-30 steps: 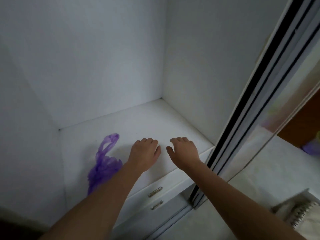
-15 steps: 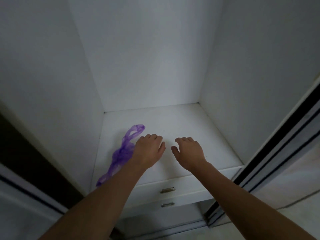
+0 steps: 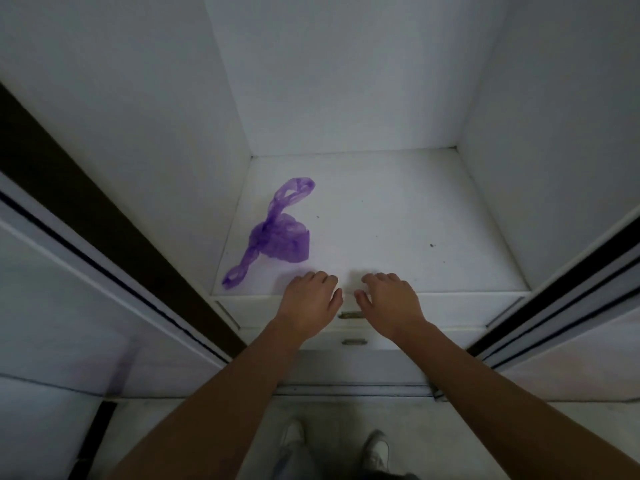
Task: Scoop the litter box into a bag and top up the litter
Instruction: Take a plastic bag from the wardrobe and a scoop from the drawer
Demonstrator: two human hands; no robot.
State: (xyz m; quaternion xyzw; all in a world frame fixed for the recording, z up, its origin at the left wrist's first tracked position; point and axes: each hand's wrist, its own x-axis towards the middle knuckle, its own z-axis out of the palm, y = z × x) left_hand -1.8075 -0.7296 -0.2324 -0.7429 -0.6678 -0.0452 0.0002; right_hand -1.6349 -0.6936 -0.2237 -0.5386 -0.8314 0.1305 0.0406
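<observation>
From the head view we see the purple bag (image 3: pixel 277 233) lying crumpled on the white shelf (image 3: pixel 398 216) inside the wardrobe, toward its left side, just beyond our left hand (image 3: pixel 308 304). We judge it thin, light and limp, likely to slip and cling; its looped handles look like the best place to pinch. Our left hand and right hand (image 3: pixel 389 303) rest palm down at the shelf's front edge, fingers loosely curled and holding nothing. The shelf is otherwise bare, giving free room to reach, though walls close in on three sides.
</observation>
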